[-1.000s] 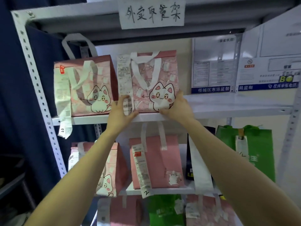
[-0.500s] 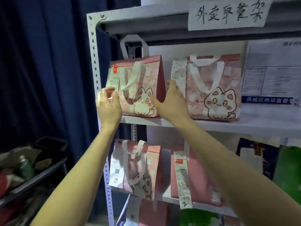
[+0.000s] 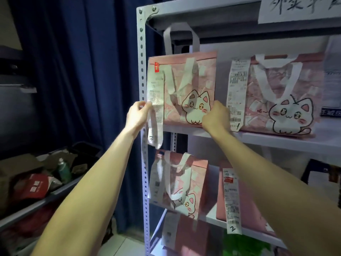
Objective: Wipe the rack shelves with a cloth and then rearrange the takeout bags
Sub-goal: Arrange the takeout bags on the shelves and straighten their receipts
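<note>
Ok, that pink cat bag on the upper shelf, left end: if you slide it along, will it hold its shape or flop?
The pink cat bag stands upright unaided, so it probably slides as one block. Its front looks creased and soft, so it may dent under the right hand. The long receipt by the left hand hangs loose past the shelf edge and may snag.

Dim room — dark blue curtain (image 3: 77, 74) hanging left of the fingers. Below and left of them, a dark cart (image 3: 55, 191) of clutter. Pale floor (image 3: 125, 244) far beneath — papers (image 3: 332, 71) on the wall at right.
</note>
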